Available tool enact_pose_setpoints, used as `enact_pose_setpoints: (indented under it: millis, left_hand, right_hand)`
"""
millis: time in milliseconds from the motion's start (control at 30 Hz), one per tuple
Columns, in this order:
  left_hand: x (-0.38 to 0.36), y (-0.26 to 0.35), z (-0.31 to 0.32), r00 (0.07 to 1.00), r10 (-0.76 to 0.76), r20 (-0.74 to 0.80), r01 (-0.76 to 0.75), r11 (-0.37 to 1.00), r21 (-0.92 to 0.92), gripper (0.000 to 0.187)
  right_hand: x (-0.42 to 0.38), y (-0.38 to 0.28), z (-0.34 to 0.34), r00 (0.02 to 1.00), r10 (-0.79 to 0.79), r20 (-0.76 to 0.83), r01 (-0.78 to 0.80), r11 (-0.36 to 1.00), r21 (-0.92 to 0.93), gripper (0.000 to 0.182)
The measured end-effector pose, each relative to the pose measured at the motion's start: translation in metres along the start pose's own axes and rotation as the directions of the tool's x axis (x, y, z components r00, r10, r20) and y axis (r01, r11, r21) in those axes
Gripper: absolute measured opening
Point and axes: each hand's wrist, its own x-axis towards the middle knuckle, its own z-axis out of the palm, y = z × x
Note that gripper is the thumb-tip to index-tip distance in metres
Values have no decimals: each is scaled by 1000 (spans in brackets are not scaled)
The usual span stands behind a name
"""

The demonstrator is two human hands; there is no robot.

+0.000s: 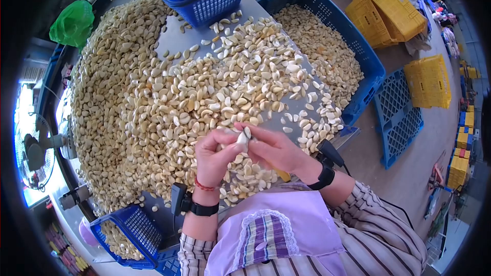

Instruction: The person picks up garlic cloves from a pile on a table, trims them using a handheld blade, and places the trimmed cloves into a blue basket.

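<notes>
My left hand is closed, pinching a pale, clove-shaped piece between thumb and fingers. My right hand meets it there, its fingertips against the same piece. From under the right palm sticks out the yellow handle of a small knife; its blade is mostly hidden by the fingers. Both hands are just above a broad heap of similar cream-coloured pieces spread over a metal table.
A blue basket with darker pieces stands at the table's far side. To the right, a large blue crate holds more pale pieces. Another blue basket is at lower left. Yellow crates and a blue pallet lie beyond; a fan stands left.
</notes>
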Motion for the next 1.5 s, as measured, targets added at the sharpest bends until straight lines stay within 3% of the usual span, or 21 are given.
enact_pose_setpoints:
  millis: [67, 167, 267, 333, 367, 433, 500, 600, 700, 767, 867, 900, 967, 1000, 1033, 1100, 1233, 1333, 1367, 1433, 1500]
  left_hand:
    - [7, -4, -8, 980, 24, 195, 65, 898, -436, 10]
    - [40, 8, 11, 994, 45, 101, 14, 856, -517, 23]
    - [98, -4, 0, 984, -106, -144, 116, 991, 66, 26]
    - [139, -16, 11, 981, 163, -103, -62, 771, 634, 31]
    - [150, -24, 15, 982, 161, -94, -67, 775, 628, 31]
    - [164, -29, 27, 937, 310, 159, -304, 505, 808, 33]
    - [166, -36, 36, 942, 237, 238, -327, 492, 807, 34]
    - [164, -50, 43, 939, 25, 343, -342, -54, 938, 17]
    - [165, -56, 37, 902, 23, 430, -428, -69, 901, 13]
    - [160, -55, 36, 884, 51, 465, -462, -58, 885, 13]
    - [152, -46, 27, 834, -357, 420, -443, 18, 896, 16]
    - [149, -36, 27, 831, -358, 426, -448, 23, 894, 16]
    - [146, -19, 29, 641, -614, 462, -318, 335, 887, 17]
    - [150, -28, 29, 748, -406, 525, -373, 398, 838, 23]
    - [154, -26, 40, 747, -409, 524, -371, 398, 839, 23]
    - [165, -24, 70, 877, 6, 480, -458, 308, 834, 21]
    - [196, -75, 82, 855, -18, 519, -517, 55, 854, 20]
    - [201, -85, 77, 882, 108, 458, -457, 430, 779, 17]
    - [198, -87, 72, 882, 102, 460, -456, 435, 777, 17]
    - [185, -71, 67, 933, -201, 297, -6, 819, 574, 20]
    - [167, -52, 62, 928, -285, 241, 120, 839, 531, 23]
  right_hand:
    - [1, -2, -4, 992, 38, -117, -39, 999, -7, 45]
    - [-1, -7, -23, 976, -1, -218, 55, 968, 243, 43]
    - [-6, -13, -41, 943, -79, -323, 169, 950, 263, 44]
    - [-10, -18, -55, 903, -151, -402, 272, 925, 265, 47]
    - [-13, -22, -61, 899, -154, -411, 277, 925, 259, 47]
    - [-18, -30, -71, 826, -191, -530, 360, 902, 237, 48]
    - [-23, -38, -78, 788, -174, -590, 366, 904, 222, 47]
    - [-25, -35, -90, 760, -209, -615, 423, 878, 225, 46]
    - [-24, -38, -87, 761, -183, -622, 402, 886, 231, 46]
    - [-23, -35, -89, 763, -188, -618, 400, 888, 224, 46]
    - [-23, -38, -88, 754, -209, -623, 410, 891, 198, 45]
    - [-25, -38, -91, 750, -209, -628, 410, 891, 194, 45]
    - [-24, -38, -98, 725, -221, -652, 426, 888, 173, 45]
    - [-24, -39, -100, 724, -218, -654, 425, 888, 175, 45]
    - [-24, -40, -100, 709, -209, -673, 445, 873, 198, 45]
    - [-24, -40, -100, 693, -203, -692, 467, 858, 216, 45]
    - [-30, -43, -91, 689, -242, -683, 471, 866, 169, 46]
    - [-34, -44, -91, 667, -254, -701, 454, 884, 111, 47]
    - [-36, -41, -90, 667, -255, -700, 434, 897, 87, 47]
    - [-35, -37, -91, 678, -249, -692, 410, 909, 75, 51]
    - [-32, -35, -84, 733, -283, -618, 305, 949, -73, 55]
